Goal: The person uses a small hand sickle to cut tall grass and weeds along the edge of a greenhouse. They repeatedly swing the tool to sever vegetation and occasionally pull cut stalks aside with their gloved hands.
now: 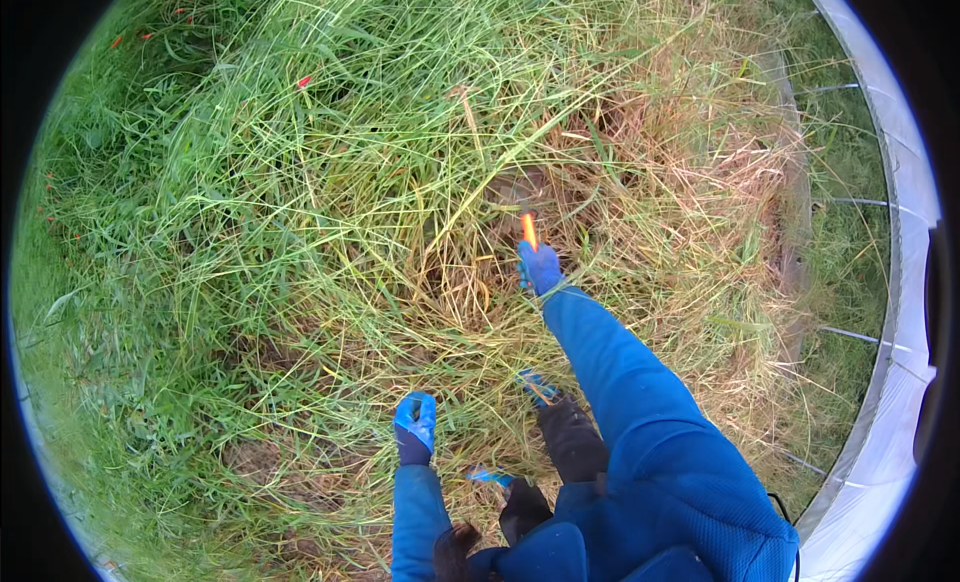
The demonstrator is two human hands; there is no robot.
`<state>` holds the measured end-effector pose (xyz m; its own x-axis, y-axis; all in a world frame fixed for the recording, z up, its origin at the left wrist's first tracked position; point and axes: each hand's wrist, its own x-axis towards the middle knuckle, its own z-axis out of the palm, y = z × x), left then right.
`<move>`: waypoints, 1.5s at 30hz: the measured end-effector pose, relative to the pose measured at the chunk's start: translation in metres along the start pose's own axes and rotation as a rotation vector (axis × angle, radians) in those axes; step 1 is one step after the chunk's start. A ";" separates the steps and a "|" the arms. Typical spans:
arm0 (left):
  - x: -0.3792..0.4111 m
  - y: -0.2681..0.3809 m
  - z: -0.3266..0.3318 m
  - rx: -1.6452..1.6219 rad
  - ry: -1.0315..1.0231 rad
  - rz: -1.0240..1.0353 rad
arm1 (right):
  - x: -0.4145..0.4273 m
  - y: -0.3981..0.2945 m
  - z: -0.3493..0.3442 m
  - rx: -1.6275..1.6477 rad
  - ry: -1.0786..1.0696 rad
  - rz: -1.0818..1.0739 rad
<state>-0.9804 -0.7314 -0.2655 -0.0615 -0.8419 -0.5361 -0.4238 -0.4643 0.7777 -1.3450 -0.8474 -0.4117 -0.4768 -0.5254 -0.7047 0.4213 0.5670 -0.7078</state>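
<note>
My right hand, in a blue glove, reaches forward and grips a tool by its bright orange handle. The tool's far end is blurred and lost among the stalks, so its kind cannot be told. Around it stands tall grass, green to the left and dry to the right, with flattened straw-coloured stems just left of the hand. Lower down, my left hand, also blue-gloved, hovers over the grass. Its fingers curve towards the thumb with a gap between, and nothing shows in them.
My feet in blue shoe coverings stand on trampled grass. White plastic sheeting with thin ribs curves along the right side, beyond a narrow grey-brown strip. Small red spots dot the green growth at left. Bare soil shows at lower left.
</note>
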 end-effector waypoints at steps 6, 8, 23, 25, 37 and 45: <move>0.046 0.066 0.039 0.492 0.044 0.413 | -0.138 0.038 0.038 0.456 -0.343 0.245; 0.076 0.083 0.058 0.582 0.029 0.362 | -0.203 0.080 0.025 -0.142 -0.511 0.662; 0.199 -0.007 0.158 0.645 -0.150 -0.139 | -0.217 0.114 -0.016 -0.107 -0.619 0.728; 0.196 -0.021 0.143 0.489 -0.087 -0.077 | -0.189 0.114 0.020 -0.220 -0.676 0.627; 0.000 0.078 0.114 0.026 -0.246 0.023 | -0.259 0.025 -0.160 -0.208 -0.333 0.408; -0.006 0.158 0.034 0.590 0.092 0.259 | -0.062 -0.018 0.081 0.080 -0.362 0.355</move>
<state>-1.0776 -0.7902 -0.1504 -0.1618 -0.9386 -0.3047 -0.8324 -0.0360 0.5530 -1.2606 -0.8764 -0.3592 -0.0024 -0.5034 -0.8641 0.5733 0.7073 -0.4136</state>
